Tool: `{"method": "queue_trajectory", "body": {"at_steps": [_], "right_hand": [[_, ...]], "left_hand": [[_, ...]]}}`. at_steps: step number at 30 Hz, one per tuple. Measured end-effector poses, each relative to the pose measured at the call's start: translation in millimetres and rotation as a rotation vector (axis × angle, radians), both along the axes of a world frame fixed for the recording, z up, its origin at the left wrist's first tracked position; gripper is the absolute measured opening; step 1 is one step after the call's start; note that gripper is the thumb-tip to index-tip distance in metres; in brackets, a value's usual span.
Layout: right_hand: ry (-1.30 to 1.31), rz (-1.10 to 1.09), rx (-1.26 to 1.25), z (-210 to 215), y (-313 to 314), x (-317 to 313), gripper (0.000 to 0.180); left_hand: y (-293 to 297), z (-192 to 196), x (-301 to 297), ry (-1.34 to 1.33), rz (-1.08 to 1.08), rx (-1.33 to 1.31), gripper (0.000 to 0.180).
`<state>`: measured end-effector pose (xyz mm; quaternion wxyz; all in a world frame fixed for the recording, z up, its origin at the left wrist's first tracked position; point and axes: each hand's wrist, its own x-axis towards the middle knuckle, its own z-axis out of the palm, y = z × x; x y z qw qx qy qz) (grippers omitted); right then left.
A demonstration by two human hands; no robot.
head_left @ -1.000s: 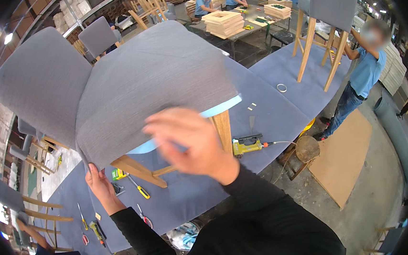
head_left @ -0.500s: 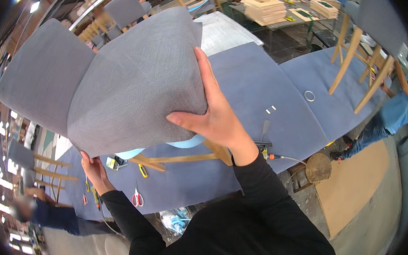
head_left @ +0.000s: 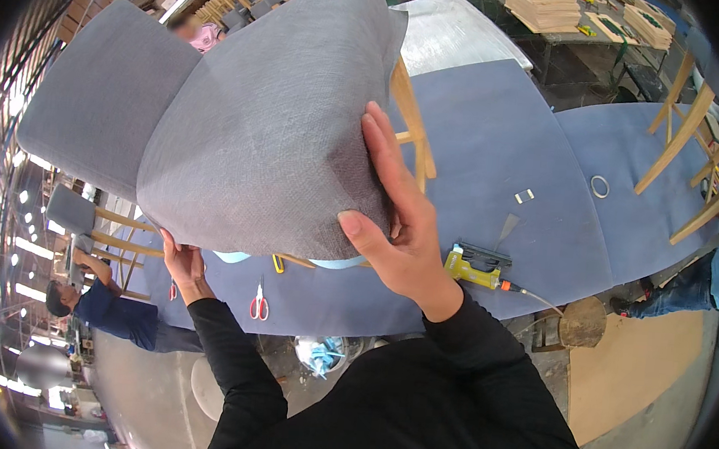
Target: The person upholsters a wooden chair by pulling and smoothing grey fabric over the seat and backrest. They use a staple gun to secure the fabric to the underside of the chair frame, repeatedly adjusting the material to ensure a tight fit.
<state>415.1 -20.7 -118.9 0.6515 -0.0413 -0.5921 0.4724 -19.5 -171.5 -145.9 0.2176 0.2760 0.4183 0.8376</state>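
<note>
A chair with a grey fabric seat (head_left: 257,132), a grey backrest (head_left: 104,95) and pale wooden legs (head_left: 414,119) stands in front of me, turned at an angle. My right hand (head_left: 401,236) grips the seat's near right corner, thumb on the front face and fingers along the side. At the near left corner my left hand (head_left: 185,266) holds the lower edge, some of its fingers hidden under the seat. Light-blue material (head_left: 335,263) shows below the seat's edge. Just right of my right hand lies a yellow-green nail or staple gun (head_left: 470,269) with a hose.
Red-handled scissors (head_left: 259,303) and a yellow-handled tool (head_left: 278,263) lie on the blue-grey table (head_left: 504,109). A tape ring (head_left: 600,187) is farther right, near another chair (head_left: 679,140). A person in dark blue (head_left: 120,311) is at left. Wooden frames (head_left: 541,7) are stacked behind.
The view has shifted, bringing the gun fully into sight. The chair looks turned, with a leg now showing on its right. My right hand sits lower on the seat corner; both hands keep hold.
</note>
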Motion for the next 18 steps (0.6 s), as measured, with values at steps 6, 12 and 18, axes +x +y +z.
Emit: {"method": "queue_trajectory", "body": {"at_steps": [6, 12, 18], "right_hand": [[-0.025, -0.148, 0.107, -2, 3, -4, 0.078], [-0.043, -0.236, 0.103, -5, 1, -10, 0.079], [-0.043, -0.121, 0.06, -13, 3, -4, 0.094]], "left_hand": [[-21, -6, -17, -0.014, -0.05, -0.023, 0.028], [-18, -11, -24, 0.01, -0.144, 0.008, 0.029], [-9, -7, -5, -0.002, -0.061, 0.017, 0.028]]}}
